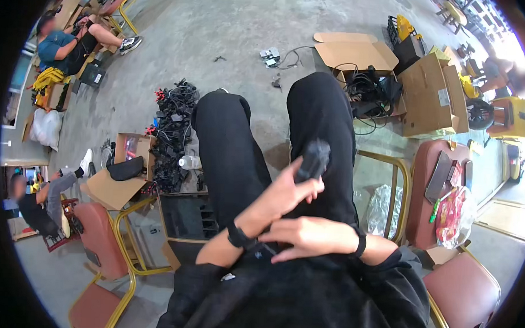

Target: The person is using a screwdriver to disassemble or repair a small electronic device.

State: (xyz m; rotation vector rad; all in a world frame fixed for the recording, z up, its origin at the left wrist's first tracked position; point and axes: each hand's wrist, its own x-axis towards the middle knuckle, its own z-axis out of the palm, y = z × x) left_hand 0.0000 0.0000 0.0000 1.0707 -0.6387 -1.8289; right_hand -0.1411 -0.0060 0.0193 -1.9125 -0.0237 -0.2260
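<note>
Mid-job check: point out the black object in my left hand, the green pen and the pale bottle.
Black object [315, 158]: head view, middle of its body.
Green pen [434, 211]: head view, its barrel.
Pale bottle [189, 162]: head view, its side.

One black device [313, 161], two wristbands [361, 241], one bottle [189, 162], one green pen [434, 210]

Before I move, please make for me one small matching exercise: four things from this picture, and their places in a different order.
Things:
1. Black object
2. Green pen
3. Bottle
4. Open cardboard box

Places:
A. Beside the heap of black cables, near the left knee
B. Beyond the right knee, with black cords in it
C. Held in the left hand
D. By the red package on a chair at the right

Right pairs: 1-C, 2-D, 3-A, 4-B
</note>
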